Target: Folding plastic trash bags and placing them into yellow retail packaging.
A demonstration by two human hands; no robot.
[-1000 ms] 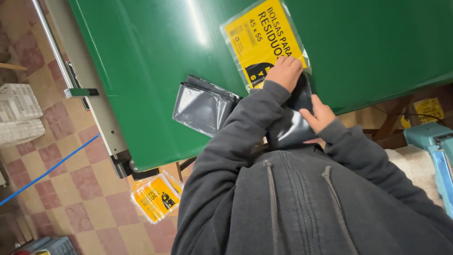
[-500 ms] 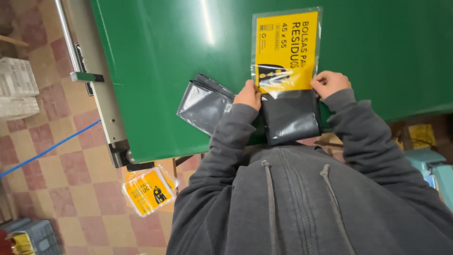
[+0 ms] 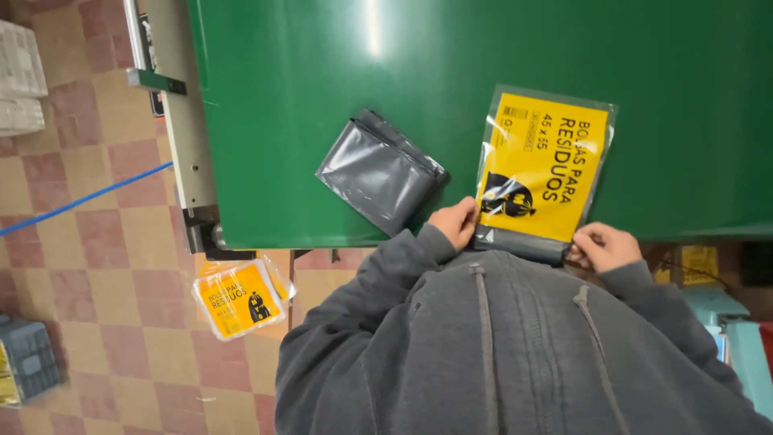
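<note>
The left hand (image 3: 456,223) and right hand (image 3: 605,246) each pinch a lower corner of a clear plastic packet with a yellow label (image 3: 541,165), lying on the green table (image 3: 322,64). A folded grey plastic bag stack (image 3: 378,171) lies just beside it.

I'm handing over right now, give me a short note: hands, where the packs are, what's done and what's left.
Left hand and right hand pinch the near end of the yellow-labelled clear pack lying on the green table.
A dark folded bag bundle lies unpacked on the table, left of the pack.
Finished yellow packs lie on the floor.
Done: dark bags sit inside the clear pack.
Left: its near end looks not yet closed; the loose bundle remains.
</note>
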